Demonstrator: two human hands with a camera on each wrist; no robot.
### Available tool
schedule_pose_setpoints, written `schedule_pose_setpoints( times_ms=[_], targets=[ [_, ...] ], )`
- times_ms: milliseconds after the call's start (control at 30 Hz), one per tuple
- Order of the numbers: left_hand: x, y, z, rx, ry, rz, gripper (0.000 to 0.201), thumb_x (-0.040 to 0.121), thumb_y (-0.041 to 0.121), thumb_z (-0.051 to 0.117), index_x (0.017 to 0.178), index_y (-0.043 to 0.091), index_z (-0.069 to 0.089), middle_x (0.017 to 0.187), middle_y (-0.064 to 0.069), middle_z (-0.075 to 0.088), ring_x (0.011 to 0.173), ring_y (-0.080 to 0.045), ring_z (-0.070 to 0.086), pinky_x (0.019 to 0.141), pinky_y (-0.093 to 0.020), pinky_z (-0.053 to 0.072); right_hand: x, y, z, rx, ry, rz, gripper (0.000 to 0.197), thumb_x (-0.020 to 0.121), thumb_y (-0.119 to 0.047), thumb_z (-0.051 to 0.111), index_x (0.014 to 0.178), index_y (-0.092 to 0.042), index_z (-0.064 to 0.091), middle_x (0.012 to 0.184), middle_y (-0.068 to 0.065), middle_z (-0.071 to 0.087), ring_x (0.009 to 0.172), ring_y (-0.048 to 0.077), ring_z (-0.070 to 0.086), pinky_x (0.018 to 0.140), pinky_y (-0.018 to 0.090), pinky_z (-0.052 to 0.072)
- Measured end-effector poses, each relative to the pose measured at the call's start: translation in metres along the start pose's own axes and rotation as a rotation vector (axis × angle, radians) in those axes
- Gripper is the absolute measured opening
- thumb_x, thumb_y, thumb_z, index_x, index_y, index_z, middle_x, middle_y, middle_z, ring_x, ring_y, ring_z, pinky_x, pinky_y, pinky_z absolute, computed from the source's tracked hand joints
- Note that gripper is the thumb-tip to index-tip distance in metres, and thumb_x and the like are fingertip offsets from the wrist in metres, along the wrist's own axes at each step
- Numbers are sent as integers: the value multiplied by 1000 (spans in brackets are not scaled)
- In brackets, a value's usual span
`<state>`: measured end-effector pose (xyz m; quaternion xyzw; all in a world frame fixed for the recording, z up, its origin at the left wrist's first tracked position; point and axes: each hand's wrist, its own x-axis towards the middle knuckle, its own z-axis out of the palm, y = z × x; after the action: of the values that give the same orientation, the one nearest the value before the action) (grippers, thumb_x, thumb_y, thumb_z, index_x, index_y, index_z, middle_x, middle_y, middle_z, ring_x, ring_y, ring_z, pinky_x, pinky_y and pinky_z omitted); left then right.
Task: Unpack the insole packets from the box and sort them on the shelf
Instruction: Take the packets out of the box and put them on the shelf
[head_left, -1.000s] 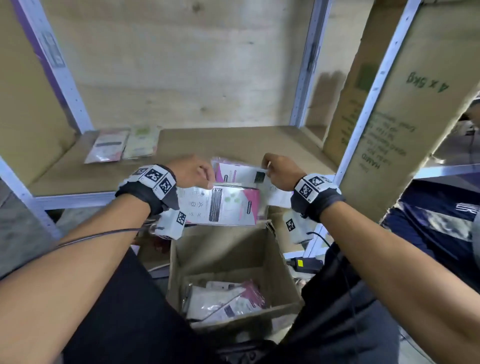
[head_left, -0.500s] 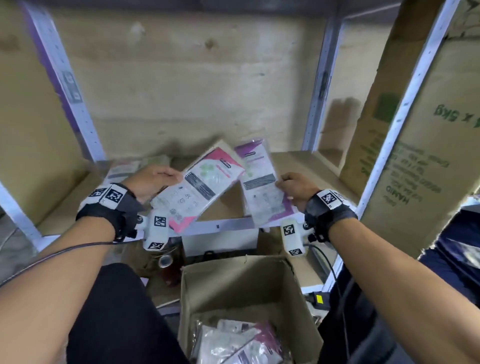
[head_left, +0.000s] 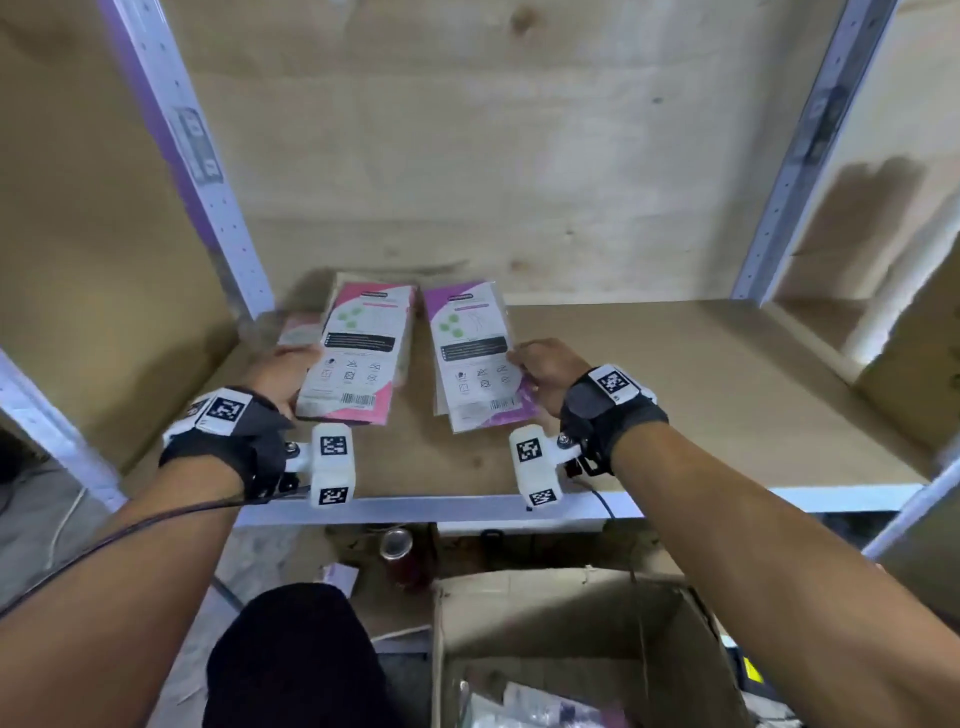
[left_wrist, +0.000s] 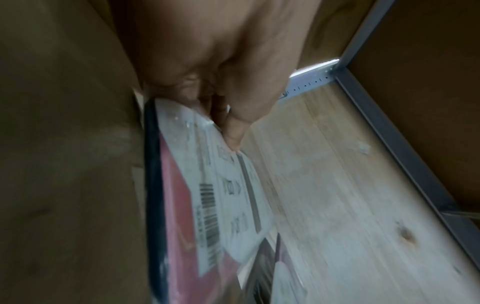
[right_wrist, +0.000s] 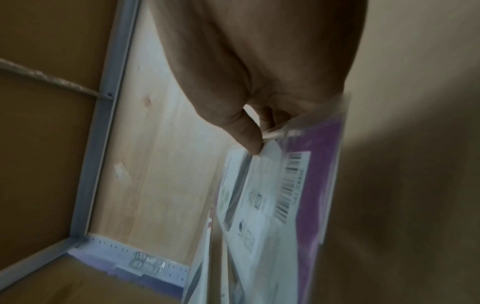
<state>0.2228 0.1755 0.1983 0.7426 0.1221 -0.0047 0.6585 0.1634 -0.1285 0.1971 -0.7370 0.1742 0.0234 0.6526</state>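
Pink-and-white plastic insole packet (head_left: 353, 358) pinched at its edge by left hand (head_left: 280, 376), over brown wooden shelf board (head_left: 675, 395). Purple-and-white plastic packet (head_left: 475, 358), just right of it, pinched by right hand (head_left: 545, 371).

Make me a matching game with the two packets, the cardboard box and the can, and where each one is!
Things:
1. pink-cornered insole packet
2. purple-cornered insole packet
3. open brown cardboard box
4. red drink can

Places:
A. under the shelf edge
B. pinched by the right hand
C. below, near the person's knee
D. held by the left hand

Pairs: 1-D, 2-B, 3-C, 4-A
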Motion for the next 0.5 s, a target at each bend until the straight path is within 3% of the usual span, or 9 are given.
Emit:
schedule_pose_setpoints(
  times_ms=[33,67,100,167,233,300,400,467,500],
  targets=[
    [8,0,-6,-7,28,-14,15,96,9,63,80,11,64,83,-12,70,50,-14,71,39,-27,53,8,-1,11,2,-13,20,18,97,-5,51,81,-4,60,110,22,68,94,32,64,53,28,45],
    [18,-1,-12,-2,49,-25,13,94,10,64,81,10,65,84,-13,71,52,-15,72,42,-30,56,15,-3,23,2,-32,36,16,97,-5,52,83,-3,60,113,22,68,101,33,66,60,29,51],
    [27,-2,-19,20,66,-24,7,92,13,66,88,8,68,93,-16,72,65,-20,76,55,-37,62,25,-5,36,-4,-56,47,15,97,-6,52,85,-1,60,117,23,67,106,34,66,73,33,56],
    [52,-8,-34,98,119,-41,31,84,22,70,110,5,70,116,-21,70,100,-31,72,89,-52,58,40,-8,57,-40,-91,58,12,97,-6,53,88,-1,59,121,24,65,110,34,65,91,38,53],
    [69,-13,-43,186,148,-44,46,85,26,68,124,1,65,127,-23,65,116,-36,64,101,-52,51,49,-12,73,-75,-106,56,7,96,-8,55,95,-2,59,125,23,63,113,35,64,96,38,52],
    [80,-15,-48,232,154,-54,45,93,25,63,129,-2,60,133,-24,61,123,-38,60,105,-50,49,62,-15,89,-80,-116,59,12,96,-7,56,103,2,60,125,24,63,114,38,63,101,45,51],
    [94,-16,-53,294,182,-64,44,96,22,61,130,-4,59,135,-25,59,125,-39,58,105,-47,49,74,-19,110,-133,-111,56,13,95,-7,55,98,5,61,122,26,64,114,40,63,101,53,49],
    [100,-16,-52,321,193,-52,43,96,22,60,130,-5,59,134,-25,59,124,-39,58,102,-43,48,82,-20,119,-178,-115,33,23,95,-10,57,113,3,63,125,24,63,115,38,63,100,49,51],
    [104,-16,-52,333,202,-43,42,96,23,61,128,-4,61,133,-24,61,123,-39,59,101,-41,48,86,-20,124,-206,-112,17,26,94,-12,59,116,3,63,123,23,65,108,35,66,93,44,56]
  ],
)
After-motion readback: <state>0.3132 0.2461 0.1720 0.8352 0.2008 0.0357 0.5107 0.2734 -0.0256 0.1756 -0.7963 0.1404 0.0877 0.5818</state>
